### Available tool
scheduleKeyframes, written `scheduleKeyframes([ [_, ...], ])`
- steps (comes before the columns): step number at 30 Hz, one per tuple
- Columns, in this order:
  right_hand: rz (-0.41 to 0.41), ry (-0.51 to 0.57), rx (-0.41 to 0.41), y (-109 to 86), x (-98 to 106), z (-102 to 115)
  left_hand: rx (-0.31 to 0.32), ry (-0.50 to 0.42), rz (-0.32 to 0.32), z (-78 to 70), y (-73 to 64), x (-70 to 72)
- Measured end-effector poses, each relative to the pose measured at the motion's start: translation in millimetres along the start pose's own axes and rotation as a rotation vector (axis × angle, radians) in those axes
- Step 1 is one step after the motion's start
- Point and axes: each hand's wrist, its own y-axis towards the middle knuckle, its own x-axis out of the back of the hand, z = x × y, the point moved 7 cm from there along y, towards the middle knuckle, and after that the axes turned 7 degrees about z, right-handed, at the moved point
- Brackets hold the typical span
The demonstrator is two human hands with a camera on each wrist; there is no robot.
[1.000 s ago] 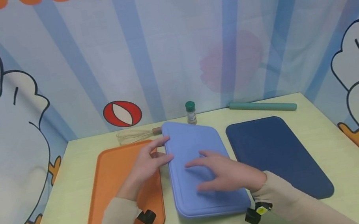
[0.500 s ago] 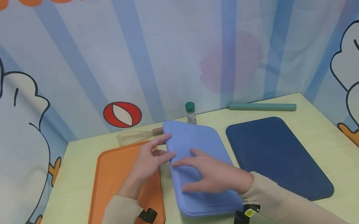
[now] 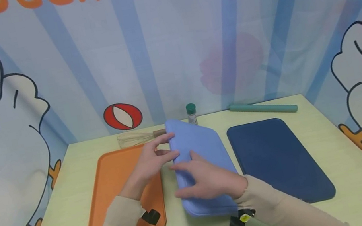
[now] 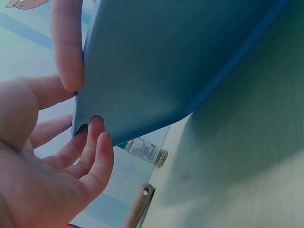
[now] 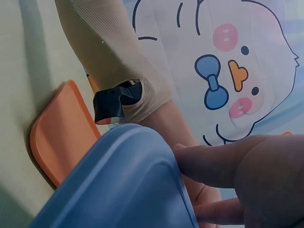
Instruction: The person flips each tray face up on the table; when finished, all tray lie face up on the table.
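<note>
A light blue rectangular tray (image 3: 197, 134) is tilted at the centre of the table, left long edge raised. My left hand (image 3: 153, 160) grips that edge; in the left wrist view its curled fingers (image 4: 99, 159) reach onto one face and the tray's shaded side (image 4: 137, 61) shows. My right hand (image 3: 210, 178) lies across the tray with index finger and thumb extended to the same edge. In the right wrist view, a right fingertip (image 5: 187, 159) is right at the tray's rounded corner (image 5: 128, 166).
An orange tray (image 3: 121, 168) lies to the left, partly under my left forearm; a dark blue tray (image 3: 275, 153) lies to the right. Along the back are a whisk (image 3: 134, 138), a green-capped jar (image 3: 191, 113) and a green rod (image 3: 263, 108). A printed cloth (image 3: 184, 47) hangs behind.
My right hand has moved left across the tray to its left edge. The tray's left edge has shifted slightly right and tilts more; my left hand keeps hold and shifts along with it.
</note>
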Motion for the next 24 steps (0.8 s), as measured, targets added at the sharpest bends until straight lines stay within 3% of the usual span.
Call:
scheduleKeyframes([
  [13, -0.042, -0.061, -0.027, 0.5, 3.7, 9.2, -0.016, 0.039, -0.012, -10.1, -0.4, -4.6],
  [24, -0.041, -0.013, -0.062, -2.2, 6.6, 8.3, -0.070, 0.054, 0.021, -16.8, 0.5, -9.3],
])
